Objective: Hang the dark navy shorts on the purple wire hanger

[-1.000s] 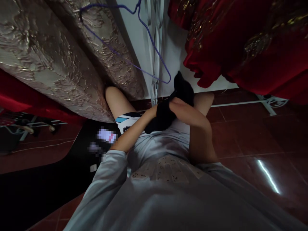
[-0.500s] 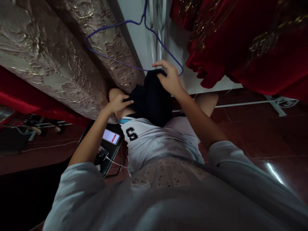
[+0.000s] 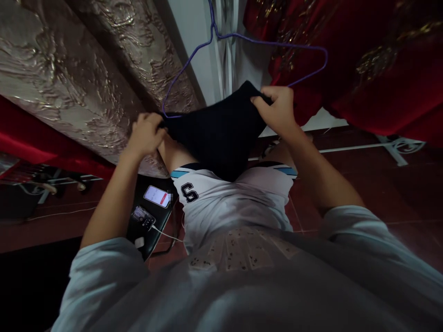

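A dark navy or black garment [image 3: 218, 127] is stretched out above my lap; what kind it is does not show. At its left edge, my left hand [image 3: 147, 133] is closed on the cloth with fingers curled. Its upper right edge is pinched in my right hand [image 3: 278, 108]. A purple wire hanger [image 3: 273, 42] hangs just beyond the garment. The hanger's left end meets the upper left edge of the cloth, while its lower right part passes behind my right hand. Most of its bottom bar is hidden by the garment.
On my left, a black seat [image 3: 157, 219] bears a lit phone [image 3: 157, 196] and a second phone [image 3: 142, 216] with a white cable. Patterned beige fabric [image 3: 114, 92] hangs at left, red fabric [image 3: 321, 83] at right. White metal bars [image 3: 346, 148] run near the floor.
My hands have moved apart, the left outward and up, the right to the right. The bunched garment is now spread wide. The hanger has swung over to the right.
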A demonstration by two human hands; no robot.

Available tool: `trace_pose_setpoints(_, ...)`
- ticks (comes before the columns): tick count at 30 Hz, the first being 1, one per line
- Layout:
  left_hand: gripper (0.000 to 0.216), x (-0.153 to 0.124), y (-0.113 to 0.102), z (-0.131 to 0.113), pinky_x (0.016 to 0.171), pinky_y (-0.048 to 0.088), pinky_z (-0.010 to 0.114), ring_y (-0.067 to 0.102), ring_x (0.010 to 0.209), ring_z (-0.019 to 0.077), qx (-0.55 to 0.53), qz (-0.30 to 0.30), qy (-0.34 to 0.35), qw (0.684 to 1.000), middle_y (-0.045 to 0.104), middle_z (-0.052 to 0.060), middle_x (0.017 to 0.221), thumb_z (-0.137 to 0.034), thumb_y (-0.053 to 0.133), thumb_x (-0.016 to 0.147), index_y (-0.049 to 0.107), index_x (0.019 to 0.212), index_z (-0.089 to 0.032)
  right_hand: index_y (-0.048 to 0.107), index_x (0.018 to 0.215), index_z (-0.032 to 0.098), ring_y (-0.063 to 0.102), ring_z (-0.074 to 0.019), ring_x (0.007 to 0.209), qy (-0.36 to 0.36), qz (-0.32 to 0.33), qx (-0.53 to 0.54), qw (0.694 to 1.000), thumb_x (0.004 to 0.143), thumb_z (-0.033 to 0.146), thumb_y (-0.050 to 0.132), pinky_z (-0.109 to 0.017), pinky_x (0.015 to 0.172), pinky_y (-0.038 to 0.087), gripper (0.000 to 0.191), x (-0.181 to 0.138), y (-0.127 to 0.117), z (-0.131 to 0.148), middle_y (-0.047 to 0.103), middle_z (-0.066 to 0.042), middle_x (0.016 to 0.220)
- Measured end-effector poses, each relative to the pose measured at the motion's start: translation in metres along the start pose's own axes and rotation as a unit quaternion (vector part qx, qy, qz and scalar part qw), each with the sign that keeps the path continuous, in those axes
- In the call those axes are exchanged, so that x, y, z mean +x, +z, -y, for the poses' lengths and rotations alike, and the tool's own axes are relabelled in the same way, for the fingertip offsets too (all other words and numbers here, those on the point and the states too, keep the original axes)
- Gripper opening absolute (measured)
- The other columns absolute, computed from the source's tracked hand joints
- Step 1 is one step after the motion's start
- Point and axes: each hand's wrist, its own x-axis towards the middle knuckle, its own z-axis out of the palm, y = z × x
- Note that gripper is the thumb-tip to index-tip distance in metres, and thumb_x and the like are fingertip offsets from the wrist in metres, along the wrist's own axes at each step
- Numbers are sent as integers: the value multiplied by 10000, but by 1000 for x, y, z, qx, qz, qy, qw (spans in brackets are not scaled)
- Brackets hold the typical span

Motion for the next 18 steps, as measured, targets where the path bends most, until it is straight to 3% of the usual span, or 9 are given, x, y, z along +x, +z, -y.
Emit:
trace_pose_setpoints(3, 283, 11, -38, -8, 1107, 395, 483, 520, 1177, 294, -89, -109, 9, 990, 661, 79, 1118, -423, 503, 899, 658, 992, -205, 300, 605, 231, 500, -199, 749, 21, -10, 29, 999, 860, 445, 689, -309, 635, 483, 512, 1, 6, 8, 315, -19, 613)
trace_pose_setpoints(5, 285, 21, -55, -20, 1072, 410, 467, 528, 1159, 288, -184, -132, 47, 973, 672, 42, 1098, -519, 530, 887, 667, 940, -274, 248, 598, 233, 475, -188, 727, 40, -19, 42, 998, 878, 415, 662, -311, 646, 467, 531, -4, 12, 8, 289, -14, 618)
trace_pose_setpoints(7, 296, 34, -61, -38, 1022, 430, 458, 541, 1149, 282, -257, -133, 90, 953, 678, 9, 1126, -596, 549, 880, 667, 965, -338, 256, 594, 237, 482, -188, 728, 61, -11, 48, 997, 887, 401, 650, -320, 675, 468, 517, -12, 17, 7, 304, -9, 618)
trace_pose_setpoints(10, 364, 54, -54, -65, 990, 435, 430, 581, 1086, 245, -288, -199, 115, 930, 662, -8, 1190, -610, 562, 915, 617, 1177, -363, 467, 662, 242, 573, -225, 865, 60, 23, 37, 997, 903, 399, 638, -346, 768, 501, 334, -23, 10, 8, 503, -25, 694)
trace_pose_setpoints(12, 352, 64, -46, -76, 943, 444, 399, 605, 970, 215, -281, -243, 113, 922, 673, 10, 1081, -561, 533, 976, 605, 1215, -313, 636, 873, 241, 605, -236, 1047, 17, -10, 22, 1000, 914, 325, 612, -356, 884, 504, 97, -23, -7, 9, 669, -48, 944)
trace_pose_setpoints(14, 288, 70, -40, -79, 907, 451, 375, 612, 924, 209, -266, -253, 122, 922, 667, 22, 977, -484, 491, 1027, 650, 1130, -266, 662, 1184, 247, 573, -212, 1210, -40, -104, 19, 994, 895, 207, 581, -342, 959, 479, 303, -16, -31, 8, 648, -53, 1321)
trace_pose_setpoints(15, 265, 71, -39, -78, 906, 454, 367, 613, 939, 213, -254, -251, 130, 925, 667, 26, 965, -441, 483, 1037, 668, 1081, -256, 648, 1260, 242, 571, -200, 1221, -59, -143, 20, 988, 874, 164, 575, -336, 958, 469, 400, -9, -45, 6, 607, -60, 1409)
trace_pose_setpoints(16, 235, 72, -38, -75, 917, 455, 359, 613, 968, 213, -243, -257, 137, 925, 672, 29, 983, -387, 492, 1033, 677, 1046, -243, 666, 1250, 221, 596, -196, 1166, -62, -161, 21, 985, 853, 146, 581, -337, 921, 468, 413, -2, -59, 3, 617, -82, 1400)
trace_pose_setpoints(18, 184, 74, -40, -67, 955, 452, 332, 610, 1016, 189, -219, -271, 135, 928, 689, 22, 1039, -246, 507, 996, 683, 1042, -214, 748, 974, 171, 638, -183, 876, -21, -107, 27, 994, 827, 195, 640, -356, 778, 457, 184, 14, -85, -5, 730, -121, 1063)
